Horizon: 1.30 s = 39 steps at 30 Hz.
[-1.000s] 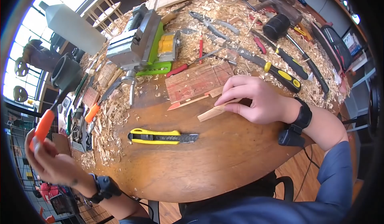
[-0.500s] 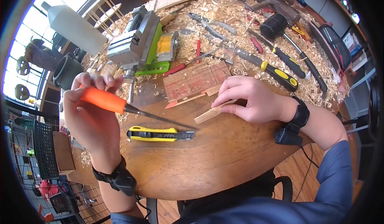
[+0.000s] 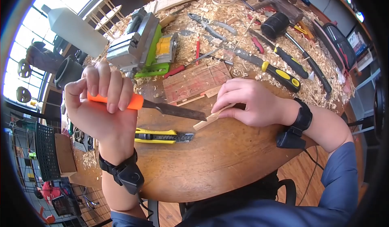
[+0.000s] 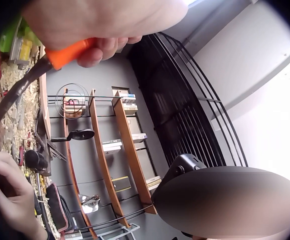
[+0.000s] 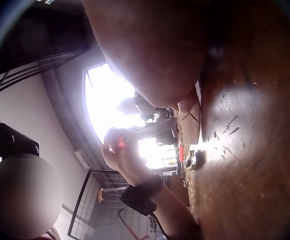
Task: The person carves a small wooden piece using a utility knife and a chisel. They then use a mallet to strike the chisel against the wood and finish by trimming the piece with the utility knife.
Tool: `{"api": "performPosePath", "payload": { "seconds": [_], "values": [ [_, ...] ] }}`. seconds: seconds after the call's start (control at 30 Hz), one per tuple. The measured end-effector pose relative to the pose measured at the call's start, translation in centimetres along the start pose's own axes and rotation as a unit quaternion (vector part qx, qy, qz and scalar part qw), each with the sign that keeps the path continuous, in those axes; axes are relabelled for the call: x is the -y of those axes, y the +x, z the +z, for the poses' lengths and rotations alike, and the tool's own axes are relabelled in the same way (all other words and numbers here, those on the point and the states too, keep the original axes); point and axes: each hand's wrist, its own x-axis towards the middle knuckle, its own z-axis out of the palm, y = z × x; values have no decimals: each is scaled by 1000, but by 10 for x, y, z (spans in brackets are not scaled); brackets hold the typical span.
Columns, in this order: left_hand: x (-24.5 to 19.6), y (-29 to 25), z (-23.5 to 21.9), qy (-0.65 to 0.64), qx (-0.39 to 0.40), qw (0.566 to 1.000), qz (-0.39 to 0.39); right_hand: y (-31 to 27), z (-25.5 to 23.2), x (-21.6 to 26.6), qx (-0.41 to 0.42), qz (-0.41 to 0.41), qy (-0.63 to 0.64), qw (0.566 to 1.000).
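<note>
At left, my left hand grips a chisel, now swung to the wood strip my right hand pinches, seemingly cut-ready.

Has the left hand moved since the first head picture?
Yes. In the head view, the left hand has moved right and up: it was well left of the yellow knife and now hides that knife's handle end.
</note>
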Motion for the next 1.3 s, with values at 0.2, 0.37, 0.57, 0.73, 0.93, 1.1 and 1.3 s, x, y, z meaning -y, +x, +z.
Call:
{"api": "performPosePath", "payload": {
  "seconds": [0.2, 0.37, 0.57, 0.73, 0.93, 1.1, 1.3],
  "values": [
    [5, -3, -1, 13, -10, 1000, 6, 0, 1, -1, 2, -5, 4, 1000],
    [7, -3, -4, -3, -28, 1000, 8, 0, 0, 0, -2, -10, 4, 1000],
    [7, -2, -5, -9, -30, 999, 9, 0, 0, 0, 2, -10, 3, 1000],
    [8, -3, -5, -14, -34, 999, 8, 0, 0, 0, 4, -7, 3, 1000],
    [7, -5, -3, -1, -41, 999, 15, 1, -1, 2, 4, -2, 14, 1000],
    [7, -5, -3, -1, -37, 999, 17, 1, -1, 3, 8, 3, 15, 1000],
    [9, -5, -2, -1, -41, 999, 13, 1, -1, 3, 7, 1, 15, 1000]
  ]
}}
